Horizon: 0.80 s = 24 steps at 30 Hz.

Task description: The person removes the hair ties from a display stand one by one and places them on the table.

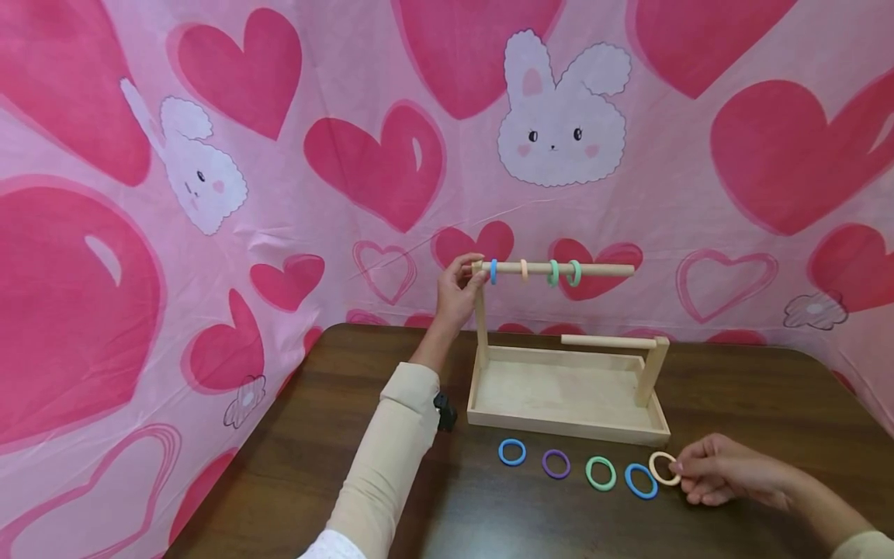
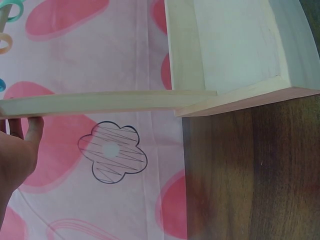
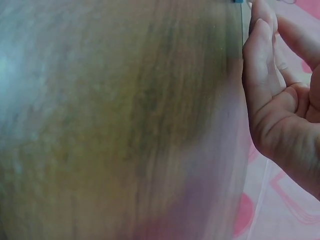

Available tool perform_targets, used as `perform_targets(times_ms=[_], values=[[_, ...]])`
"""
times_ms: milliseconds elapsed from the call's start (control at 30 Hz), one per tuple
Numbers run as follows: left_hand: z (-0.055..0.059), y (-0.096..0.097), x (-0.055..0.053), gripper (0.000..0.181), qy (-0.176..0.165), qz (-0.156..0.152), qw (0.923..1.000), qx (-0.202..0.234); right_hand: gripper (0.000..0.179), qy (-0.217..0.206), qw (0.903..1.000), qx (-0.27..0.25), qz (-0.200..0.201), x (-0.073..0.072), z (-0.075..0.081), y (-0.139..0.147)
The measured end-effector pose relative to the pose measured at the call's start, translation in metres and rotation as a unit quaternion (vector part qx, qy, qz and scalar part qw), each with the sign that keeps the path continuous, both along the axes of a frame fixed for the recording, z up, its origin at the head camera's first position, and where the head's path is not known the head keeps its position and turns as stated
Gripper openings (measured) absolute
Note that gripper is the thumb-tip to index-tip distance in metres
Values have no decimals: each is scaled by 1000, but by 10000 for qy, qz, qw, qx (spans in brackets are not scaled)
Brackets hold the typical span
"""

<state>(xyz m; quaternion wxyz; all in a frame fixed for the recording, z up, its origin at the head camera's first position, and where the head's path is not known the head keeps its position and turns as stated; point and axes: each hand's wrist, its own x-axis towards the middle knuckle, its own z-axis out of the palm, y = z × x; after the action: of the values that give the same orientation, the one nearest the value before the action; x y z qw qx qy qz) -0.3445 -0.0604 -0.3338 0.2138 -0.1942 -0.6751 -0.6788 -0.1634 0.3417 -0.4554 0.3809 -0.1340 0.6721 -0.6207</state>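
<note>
My left hand [image 1: 457, 293] grips the top of the left post [image 1: 481, 330] of a wooden stand, right beside the upper rod [image 1: 608, 270]. Threaded on that rod are a blue ring [image 1: 493, 272], a peach ring [image 1: 524, 270] and two green rings [image 1: 554, 274]. In the left wrist view, fingers [image 2: 34, 131] press against the post [image 2: 110, 102]. At the lower right, my right hand [image 1: 726, 470] pinches a cream ring [image 1: 652, 467] by its right edge; this ring overlaps a blue ring [image 1: 627, 480] in the head view.
A green ring [image 1: 588, 472], a purple ring [image 1: 545, 464] and another blue ring [image 1: 501, 453] lie on the dark wooden table [image 1: 335, 435]. The stand's shallow tray [image 1: 566, 426] carries a shorter rod [image 1: 604, 341] on its right post [image 1: 653, 373]. A pink heart-print cloth [image 1: 663, 210] hangs behind.
</note>
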Motion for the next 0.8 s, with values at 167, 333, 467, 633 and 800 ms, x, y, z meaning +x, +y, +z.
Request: perform_targets(times_ms=[167, 333, 467, 633, 800], values=[[0, 0, 1, 27, -26, 43, 10000, -15, 23, 106, 9998, 171, -55, 1, -4, -1], [-1, 0, 1, 26, 1, 49, 10000, -31, 21, 122, 9997, 215, -14, 1, -6, -2], [-1, 0, 0, 27, 40, 31, 10000, -44, 22, 88, 9997, 222, 6, 1, -6, -4], [-1, 0, 0, 27, 66, 45, 9999, -61, 21, 130, 9994, 306, -21, 1, -6, -5], [-1, 0, -1, 27, 82, 45, 10000, -21, 22, 296, 9989, 377, 1, 2, -6, -6]])
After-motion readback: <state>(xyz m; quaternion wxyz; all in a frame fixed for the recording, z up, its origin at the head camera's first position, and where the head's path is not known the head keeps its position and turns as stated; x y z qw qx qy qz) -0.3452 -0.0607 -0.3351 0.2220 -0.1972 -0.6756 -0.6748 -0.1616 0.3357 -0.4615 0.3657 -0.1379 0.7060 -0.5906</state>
